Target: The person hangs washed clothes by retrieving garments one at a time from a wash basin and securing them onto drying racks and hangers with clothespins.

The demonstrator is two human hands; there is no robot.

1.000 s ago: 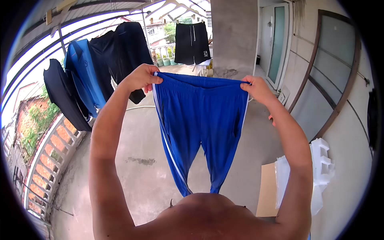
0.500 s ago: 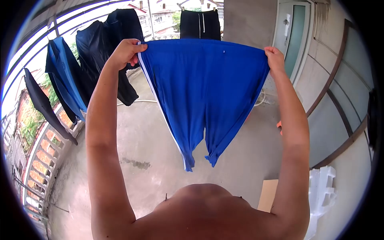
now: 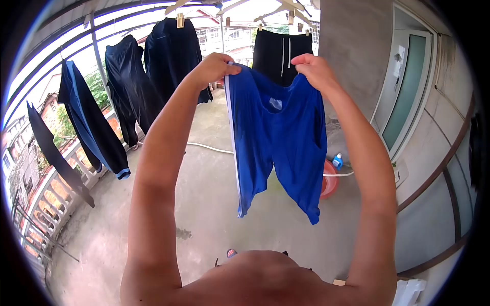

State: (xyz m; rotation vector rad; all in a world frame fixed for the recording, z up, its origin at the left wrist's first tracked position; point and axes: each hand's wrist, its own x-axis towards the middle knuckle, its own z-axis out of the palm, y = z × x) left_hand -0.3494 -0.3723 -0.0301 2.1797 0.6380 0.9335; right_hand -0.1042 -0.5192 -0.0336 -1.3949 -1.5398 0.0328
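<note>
Blue trousers point(image 3: 275, 130) with a white side stripe hang from both my hands in front of me. My left hand point(image 3: 217, 69) pinches the waistband at its left corner, above the stripe. At the right end of the waistband my right hand point(image 3: 314, 71) grips the cloth between thumb and fingers. The waistband sags between the hands, and a pale label shows inside it. Both legs dangle free above the floor. Just behind the waistband hang black drawstring bottoms point(image 3: 270, 51), partly covered by my right hand and the blue cloth.
Hangers with clips point(image 3: 286, 10) hang overhead. Dark trousers point(image 3: 130, 81) and a black-and-blue jacket point(image 3: 89, 112) hang at left by the balustrade point(image 3: 58, 186). An orange-red basin point(image 3: 331, 183), a blue bottle point(image 3: 337, 161) and a pale hose point(image 3: 209, 148) lie on the concrete floor. A door point(image 3: 408, 86) stands right.
My hands have come closer together, so the stretched waistband now sags open and shows its inside. The view has shifted, bringing the overhead hangers, basin and bottle into sight.
</note>
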